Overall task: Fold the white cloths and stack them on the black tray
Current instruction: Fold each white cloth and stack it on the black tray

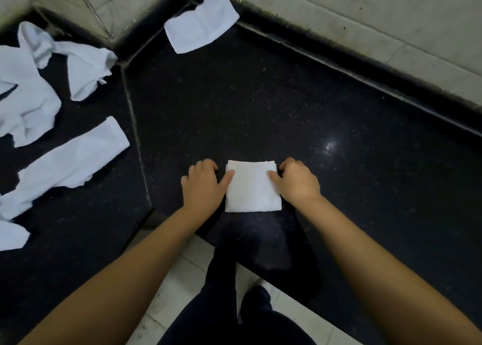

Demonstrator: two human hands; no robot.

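A small white cloth (pixel 252 186), folded into a neat square, lies flat on the black stone counter (pixel 287 110) near its front edge. My left hand (pixel 202 185) rests against the square's left side, thumb on its upper left corner. My right hand (pixel 297 180) sits at the right side, thumb on the upper right corner, fingers curled at the edge. Several unfolded white cloths (pixel 31 96) lie crumpled at the far left. A long, loosely folded cloth (pixel 75 159) lies below them. No black tray is in view.
Another white cloth (pixel 200 26) leans in the back corner against the tiled wall (pixel 365 18). A seam (pixel 133 125) splits the counter into two slabs. Below the front edge are pale floor tiles (pixel 187 261) and the person's dark trouser legs (pixel 229 305).
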